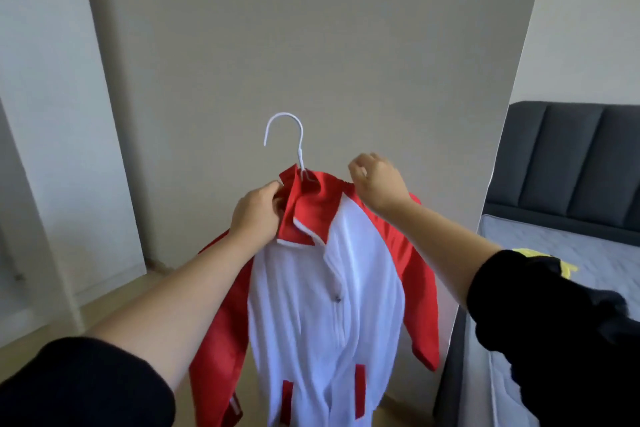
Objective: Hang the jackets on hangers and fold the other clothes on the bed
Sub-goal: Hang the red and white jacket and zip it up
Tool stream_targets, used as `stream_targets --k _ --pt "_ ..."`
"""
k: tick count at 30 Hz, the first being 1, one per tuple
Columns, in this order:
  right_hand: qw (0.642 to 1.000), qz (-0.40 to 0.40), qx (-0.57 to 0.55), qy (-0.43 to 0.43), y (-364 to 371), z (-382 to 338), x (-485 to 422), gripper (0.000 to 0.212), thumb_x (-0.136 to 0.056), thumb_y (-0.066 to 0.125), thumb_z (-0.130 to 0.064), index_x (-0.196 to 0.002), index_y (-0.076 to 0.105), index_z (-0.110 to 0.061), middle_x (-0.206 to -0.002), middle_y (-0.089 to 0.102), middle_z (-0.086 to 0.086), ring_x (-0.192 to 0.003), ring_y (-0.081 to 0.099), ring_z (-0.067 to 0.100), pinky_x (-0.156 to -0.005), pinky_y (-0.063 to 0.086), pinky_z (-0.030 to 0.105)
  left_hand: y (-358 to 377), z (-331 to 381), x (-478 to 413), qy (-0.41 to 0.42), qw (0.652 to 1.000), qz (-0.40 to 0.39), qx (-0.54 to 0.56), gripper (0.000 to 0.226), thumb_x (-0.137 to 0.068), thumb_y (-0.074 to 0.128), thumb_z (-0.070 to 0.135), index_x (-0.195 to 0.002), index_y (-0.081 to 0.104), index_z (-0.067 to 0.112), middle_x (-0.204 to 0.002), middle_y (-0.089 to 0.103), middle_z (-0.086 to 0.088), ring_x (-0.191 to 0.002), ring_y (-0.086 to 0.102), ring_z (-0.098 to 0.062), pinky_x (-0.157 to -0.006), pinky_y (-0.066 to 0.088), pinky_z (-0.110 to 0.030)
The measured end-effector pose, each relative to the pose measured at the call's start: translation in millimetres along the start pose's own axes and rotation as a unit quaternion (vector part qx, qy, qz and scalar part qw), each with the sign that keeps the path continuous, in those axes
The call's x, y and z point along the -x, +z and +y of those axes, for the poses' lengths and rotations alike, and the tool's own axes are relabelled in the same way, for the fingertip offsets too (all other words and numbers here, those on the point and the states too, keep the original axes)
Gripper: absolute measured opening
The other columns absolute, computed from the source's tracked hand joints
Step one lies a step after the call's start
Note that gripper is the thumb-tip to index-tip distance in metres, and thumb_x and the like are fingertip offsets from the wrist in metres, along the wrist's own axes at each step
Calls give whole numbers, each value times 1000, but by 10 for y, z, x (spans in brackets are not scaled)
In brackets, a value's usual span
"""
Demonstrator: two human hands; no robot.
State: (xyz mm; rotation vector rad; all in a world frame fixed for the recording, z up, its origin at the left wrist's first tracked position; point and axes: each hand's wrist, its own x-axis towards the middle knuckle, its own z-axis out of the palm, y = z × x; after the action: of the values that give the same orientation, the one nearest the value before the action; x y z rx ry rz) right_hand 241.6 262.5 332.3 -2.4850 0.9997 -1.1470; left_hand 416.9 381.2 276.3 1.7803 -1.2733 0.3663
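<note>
One jacket [311, 305], red with a white front, is being held up before a beige wall [311, 28], well left of the bed [554, 239]. It is being carried on one white wire hanger [301, 149], whose hook is showing above the collar [298, 215]. The collar's edge is being gripped by the left hand [258, 211], with the fingers curled round the red fabric. The right hand [379, 185] is being held at the jacket's shoulder on the bed side with its fingers curled. Whether any fabric is being pinched there cannot be told. Two red pocket trims [360, 388] are being shown low on the white front, and one small dark snap [337, 298] is being shown on the centre strip. Both forearms are being left bare by pushed-up black sleeves. On the bed, one yellow cloth [568, 265] is being partly hidden by the right sleeve, and one dark headboard [571, 156] is being shown behind the grey mattress.
</note>
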Motion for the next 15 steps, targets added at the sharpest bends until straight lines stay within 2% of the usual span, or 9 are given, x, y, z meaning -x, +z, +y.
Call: stream_targets --k 2,5,8,11,13,15 --pt "994 -78 70 7 -28 157 20 28 -98 44 -31 -85 60 -12 -98 64 14 -95 57 31 -83 42 35 -21 25 -2 -13 999 -1 32 11 -87 52 10 -81 59 14 -82 69 -11 -77 59 -35 -62 42 -35" --pt "993 -117 26 20 -32 277 14 25 -92 57 -27 -76 63 -9 -77 62 7 -75 55 23 -61 38 27 10 54 -25 -2 999 -6 40 13 -87 53 5 -81 61 14 -78 68 -7 -74 59 -31 -60 33 -30" --pt "996 -55 -39 58 -85 355 9 21 -87 64 -21 -74 68 -5 -65 58 4 -64 51 17 -51 35 22 -42 50 -65 9 999 -22 40 16 -85 54 5 -88 63 18 -83 70 0 -77 60 -24 -63 41 -30" --pt "987 15 -99 124 -165 511 11 19 -83 66 -18 -68 68 -8 -58 56 4 -61 52 18 -52 37 22 -184 -115 -84 -14 999 -16 -29 13 -84 55 9 -89 62 19 -88 70 -2 -81 61 -27 -64 41 -30" --pt "981 30 -122 151 -187 598 46 19 -81 68 -17 -66 68 -7 -55 55 3 -59 51 18 -54 38 24 -230 -170 -86 -18 995 -52 -78 9 -86 55 16 -90 62 17 -91 70 -5 -85 63 -29 -67 45 -31" --pt "979 36 -124 159 -173 652 97 18 -81 68 -16 -65 68 -7 -55 55 3 -59 51 19 -56 39 25 -208 -113 -83 -5 992 -105 -71 13 -91 52 20 -92 63 14 -93 70 -7 -87 63 -29 -72 48 -34"
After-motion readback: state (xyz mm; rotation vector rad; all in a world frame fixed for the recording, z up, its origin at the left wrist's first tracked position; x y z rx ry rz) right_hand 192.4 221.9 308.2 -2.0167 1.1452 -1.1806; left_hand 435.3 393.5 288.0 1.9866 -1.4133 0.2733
